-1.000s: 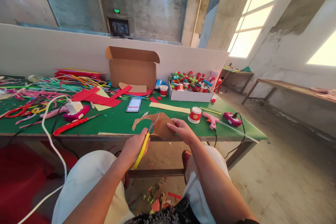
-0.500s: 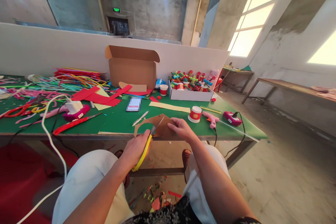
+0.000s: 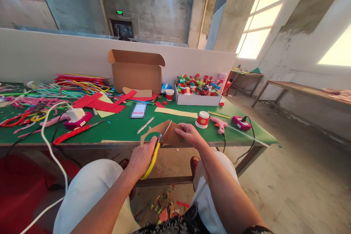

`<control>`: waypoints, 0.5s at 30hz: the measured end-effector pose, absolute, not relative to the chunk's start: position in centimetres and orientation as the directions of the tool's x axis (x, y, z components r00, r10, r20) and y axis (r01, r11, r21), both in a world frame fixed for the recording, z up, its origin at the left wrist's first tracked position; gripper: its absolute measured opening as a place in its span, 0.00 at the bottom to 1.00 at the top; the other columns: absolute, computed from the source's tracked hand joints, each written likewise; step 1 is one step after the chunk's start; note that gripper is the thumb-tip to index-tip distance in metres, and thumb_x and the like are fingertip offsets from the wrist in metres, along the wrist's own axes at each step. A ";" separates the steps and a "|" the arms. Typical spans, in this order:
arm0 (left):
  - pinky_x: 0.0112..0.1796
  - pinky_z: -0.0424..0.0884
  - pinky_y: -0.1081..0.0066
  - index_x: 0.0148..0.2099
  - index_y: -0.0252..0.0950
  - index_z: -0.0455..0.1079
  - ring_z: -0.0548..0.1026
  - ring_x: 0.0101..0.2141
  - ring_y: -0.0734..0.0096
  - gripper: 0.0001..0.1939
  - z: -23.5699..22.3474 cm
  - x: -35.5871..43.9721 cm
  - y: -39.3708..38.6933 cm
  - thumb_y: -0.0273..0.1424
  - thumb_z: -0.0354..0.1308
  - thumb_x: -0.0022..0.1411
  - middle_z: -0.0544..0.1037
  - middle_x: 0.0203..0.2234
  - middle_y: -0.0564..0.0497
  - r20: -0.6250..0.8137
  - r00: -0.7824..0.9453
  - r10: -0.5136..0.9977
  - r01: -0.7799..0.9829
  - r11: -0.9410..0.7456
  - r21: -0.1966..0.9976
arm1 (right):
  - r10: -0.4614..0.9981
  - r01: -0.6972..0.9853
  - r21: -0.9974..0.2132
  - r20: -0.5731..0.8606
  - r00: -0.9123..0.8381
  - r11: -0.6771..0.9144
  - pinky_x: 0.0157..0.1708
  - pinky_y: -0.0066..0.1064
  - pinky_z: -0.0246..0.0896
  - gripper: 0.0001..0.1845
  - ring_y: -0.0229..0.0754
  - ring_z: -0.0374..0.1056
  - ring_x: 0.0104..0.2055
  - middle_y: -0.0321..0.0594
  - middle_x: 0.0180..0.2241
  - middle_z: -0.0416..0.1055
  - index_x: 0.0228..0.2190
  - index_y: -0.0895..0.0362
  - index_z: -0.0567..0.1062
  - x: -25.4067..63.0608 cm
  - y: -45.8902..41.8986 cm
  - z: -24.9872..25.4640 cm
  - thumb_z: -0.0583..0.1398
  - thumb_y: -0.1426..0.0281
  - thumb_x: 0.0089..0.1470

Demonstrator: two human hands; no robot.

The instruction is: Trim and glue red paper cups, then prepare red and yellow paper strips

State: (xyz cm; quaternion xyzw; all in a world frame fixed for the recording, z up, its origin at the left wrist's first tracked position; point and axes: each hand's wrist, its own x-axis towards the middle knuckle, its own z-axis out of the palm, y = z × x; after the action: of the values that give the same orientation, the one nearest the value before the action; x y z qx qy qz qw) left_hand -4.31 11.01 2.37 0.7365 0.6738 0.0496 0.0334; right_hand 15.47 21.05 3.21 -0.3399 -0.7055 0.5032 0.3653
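Note:
My left hand (image 3: 144, 156) is closed round yellow-handled scissors (image 3: 151, 165), whose blades point up and to the right over a piece of brown cardboard (image 3: 173, 134). That cardboard has a rounded cutout on its left side. On its right edge, my right hand (image 3: 189, 133) pinches it between thumb and fingers. Both hands are at the front edge of the green table (image 3: 128, 131). A white pen-like tool (image 3: 145, 125) lies just behind the cardboard. Right of it stands a red and white paper cup (image 3: 202, 120).
A pink glue gun (image 3: 219, 124) and a purple power socket (image 3: 241, 123) sit on the right. Red-handled scissors (image 3: 74, 133), red paper strips (image 3: 109, 106) and a phone (image 3: 138, 110) lie leftward. Behind are an open cardboard box (image 3: 136, 75) and a white box (image 3: 199, 100) of colourful crafts.
The scissors' blades have swung slightly more upright over the cardboard, and my left hand has shifted a little down. My right hand keeps its pinch. The whole view has moved slightly.

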 end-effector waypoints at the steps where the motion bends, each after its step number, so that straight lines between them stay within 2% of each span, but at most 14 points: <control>1: 0.31 0.68 0.66 0.52 0.37 0.62 0.81 0.36 0.53 0.13 2.2 -4.4 11.0 0.29 0.44 0.68 0.80 0.34 0.43 0.046 0.091 0.995 0.987 -0.096 0.126 | 0.832 0.134 -0.949 0.176 -0.525 0.286 0.24 0.27 0.45 0.25 0.34 0.52 0.25 0.30 0.20 0.57 0.22 0.55 0.65 15.5 21.0 3.2 0.63 0.48 0.47; 4: 0.31 0.66 0.68 0.52 0.38 0.64 0.80 0.36 0.57 0.14 1.9 -4.6 11.0 0.28 0.47 0.66 0.79 0.32 0.45 0.076 0.079 0.994 0.987 -0.089 0.131 | 0.796 0.182 -0.923 0.177 -0.578 0.338 0.25 0.28 0.41 0.25 0.33 0.48 0.24 0.28 0.19 0.52 0.20 0.55 0.62 15.6 20.8 3.3 0.62 0.49 0.49; 9: 0.30 0.65 0.70 0.52 0.38 0.65 0.81 0.35 0.58 0.14 1.4 -4.5 11.3 0.28 0.47 0.66 0.80 0.29 0.46 0.065 0.038 0.997 0.994 -0.045 0.103 | 0.805 0.212 -0.912 0.178 -0.566 0.350 0.25 0.28 0.41 0.22 0.33 0.48 0.25 0.28 0.21 0.53 0.21 0.55 0.62 15.7 20.7 3.5 0.60 0.51 0.50; 15: 0.29 0.65 0.71 0.51 0.39 0.64 0.81 0.33 0.58 0.12 0.2 -4.4 11.7 0.31 0.46 0.67 0.80 0.27 0.46 0.173 0.032 0.984 0.978 -0.066 0.198 | 0.820 0.178 -0.927 0.187 -0.541 0.329 0.25 0.29 0.38 0.23 0.33 0.45 0.25 0.27 0.20 0.50 0.21 0.55 0.63 16.1 20.5 3.9 0.62 0.51 0.49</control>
State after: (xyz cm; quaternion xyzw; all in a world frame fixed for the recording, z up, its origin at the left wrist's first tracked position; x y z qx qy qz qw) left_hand -4.43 11.69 0.22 0.7181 0.6831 0.1324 0.0122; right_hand 16.15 20.47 3.86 -0.3371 -0.7405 0.4712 0.3407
